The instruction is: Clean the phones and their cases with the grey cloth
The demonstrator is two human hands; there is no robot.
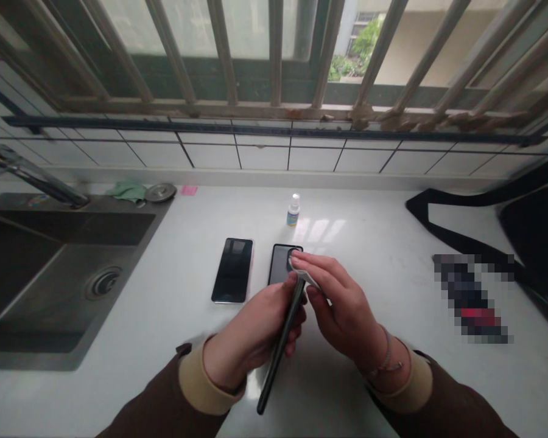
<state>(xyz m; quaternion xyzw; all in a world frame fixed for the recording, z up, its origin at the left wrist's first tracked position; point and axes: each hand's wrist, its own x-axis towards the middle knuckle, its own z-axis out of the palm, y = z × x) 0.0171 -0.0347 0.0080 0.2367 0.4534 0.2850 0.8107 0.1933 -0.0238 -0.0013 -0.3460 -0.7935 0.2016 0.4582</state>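
My left hand [274, 310] is closed around a thin, dark, flat device [281, 356], seen edge-on and tilted, that looks like a phone or tablet. Pressed near its upper end is a white cloth or wipe [307, 279], held under the fingers of my right hand [342, 304]. Behind my hands lies a black-rimmed flat rectangle with a grey face [279, 265], partly covered, perhaps a phone or its case. To its left a phone [233, 270] rests with its dark screen up. A small white spray bottle [293, 211] with a coloured label stands upright farther back.
At left is a sink [80, 292] with a chrome faucet [31, 176]. A green cloth [128, 191], a round metal strainer [161, 193] and a pink slip [189, 190] lie along the back. Black straps [456, 234] and a blurred dark object [472, 298] are on the right of the white counter [173, 353].
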